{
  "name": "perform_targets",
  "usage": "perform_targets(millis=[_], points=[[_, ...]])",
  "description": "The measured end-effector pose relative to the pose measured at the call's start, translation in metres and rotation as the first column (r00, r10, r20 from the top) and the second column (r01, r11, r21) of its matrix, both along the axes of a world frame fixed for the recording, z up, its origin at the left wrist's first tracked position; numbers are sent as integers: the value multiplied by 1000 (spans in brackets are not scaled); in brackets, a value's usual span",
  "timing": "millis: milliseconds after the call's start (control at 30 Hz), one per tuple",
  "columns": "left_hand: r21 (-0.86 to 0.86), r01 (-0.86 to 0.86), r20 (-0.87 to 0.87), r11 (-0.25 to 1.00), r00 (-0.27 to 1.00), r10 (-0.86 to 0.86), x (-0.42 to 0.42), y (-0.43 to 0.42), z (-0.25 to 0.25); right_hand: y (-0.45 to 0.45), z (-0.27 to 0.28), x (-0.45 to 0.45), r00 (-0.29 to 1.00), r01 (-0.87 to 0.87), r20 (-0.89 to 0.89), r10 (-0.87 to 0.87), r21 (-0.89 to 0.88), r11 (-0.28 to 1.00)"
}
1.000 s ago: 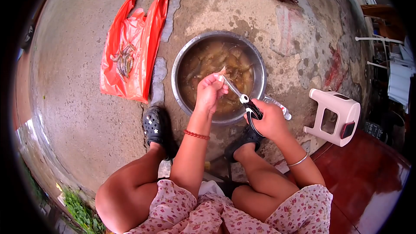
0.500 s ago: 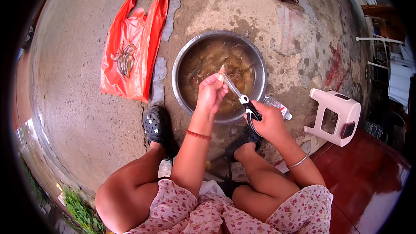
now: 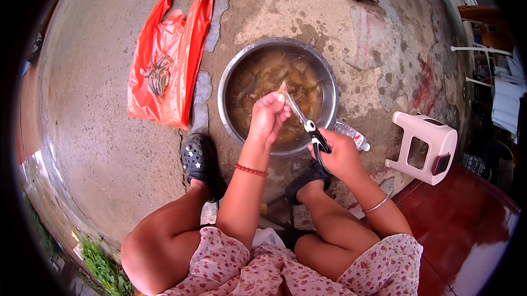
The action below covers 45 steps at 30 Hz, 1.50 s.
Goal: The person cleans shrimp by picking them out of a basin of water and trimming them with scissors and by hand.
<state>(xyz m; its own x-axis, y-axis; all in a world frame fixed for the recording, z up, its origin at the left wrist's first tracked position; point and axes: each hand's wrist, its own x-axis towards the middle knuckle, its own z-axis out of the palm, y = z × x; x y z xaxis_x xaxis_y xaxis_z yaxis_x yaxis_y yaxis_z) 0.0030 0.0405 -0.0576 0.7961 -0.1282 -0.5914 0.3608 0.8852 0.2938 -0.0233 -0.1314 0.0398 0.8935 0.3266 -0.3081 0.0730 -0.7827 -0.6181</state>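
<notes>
My left hand (image 3: 269,116) is closed on a shrimp (image 3: 282,87), whose tip pokes out past the thumb above the metal basin (image 3: 224,110). In my right hand (image 3: 340,154) is a pair of scissors (image 3: 310,126) with black and white handles. Their blades point up and left, the tips meeting the shrimp by my left fingertips. Murky brownish water with several shrimp (image 3: 263,71) fills the basin. Most of the held shrimp is hidden by my fingers.
A red plastic bag (image 3: 181,90) with several shrimp pieces (image 3: 158,79) on it lies left of the basin. A clear plastic bottle (image 3: 354,136) lies against the basin's right side. Farther right is a pink plastic stool (image 3: 446,145) on its side. My dark clogs (image 3: 198,159) flank the basin.
Almost nothing differs. Both hands, the shrimp and the scissors stay in nearly the same place, with the blades slightly shifted at the shrimp.
</notes>
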Motion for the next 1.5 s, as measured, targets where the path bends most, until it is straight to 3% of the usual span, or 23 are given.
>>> perform_targets(millis=[33, 67, 167, 300, 400, 500, 567, 700, 767, 867, 1033, 1167, 1300, 1367, 1467, 1500], points=[[-19, -10, 14, 1000, 1000, 10, 0, 0, 1, -1, -10, -5, 967, 185, -215, -138, 217, 958], [-18, -10, 13, 1000, 1000, 10, 1, 0, 1, -1, -15, -8, 871, 395, -442, -213, 375, 839], [-21, 7, 63, 1000, 998, -6, 3, 0, 1, 5, -7, -8, 781, 509, -581, -230, 378, 773], [11, 7, 76, 1000, 997, -8, 5, 1, 8, 1, -9, -6, 801, 473, -549, -236, 341, 812], [0, 2, 86, 1000, 996, -2, 6, 2, 10, 2, -7, -5, 728, 589, -618, -297, 343, 731], [-5, -1, 100, 1000, 995, 2, 8, 3, 16, -4, -17, -7, 816, 530, -480, -323, 399, 748], [5, 4, 105, 1000, 994, -4, 8, 3, 16, -6, -12, -3, 905, 372, -328, -271, 301, 878], [-41, 43, 129, 998, 991, -37, 7, 6, 13, -11, -18, -5, 948, 305, -202, -247, 339, 890], [-54, 63, 139, 997, 989, -55, 7, 6, 14, -13, -14, -1, 984, 175, -64, -165, 211, 962], [-72, 60, 121, 996, 991, -51, 6, 5, 12, -10, -8, 1, 989, 119, 62, -131, 170, 978], [-173, 35, 96, 984, 995, -18, 6, 2, 16, -7, -3, 2, 994, 87, 62, -93, 94, 992], [-141, 65, 117, 988, 992, -49, 6, 2, 14, -11, -5, 2, 996, 55, 71, -54, -12, 998], [-183, 60, 106, 981, 994, -40, 6, 1, 14, -8, -12, -2, 991, 52, 119, -64, 101, 994], [-215, 65, 123, 974, 992, -39, 6, -1, 12, -6, -24, -10, 946, 318, -199, -258, 395, 862], [-222, 52, 64, 974, 997, -38, 5, -5, 9, -1, -19, -9, 892, 434, -317, -323, 394, 810], [-88, 42, -13, 995, 999, -44, 5, -7, 7, -2, -16, -6, 892, 434, -317, -323, 394, 810]])
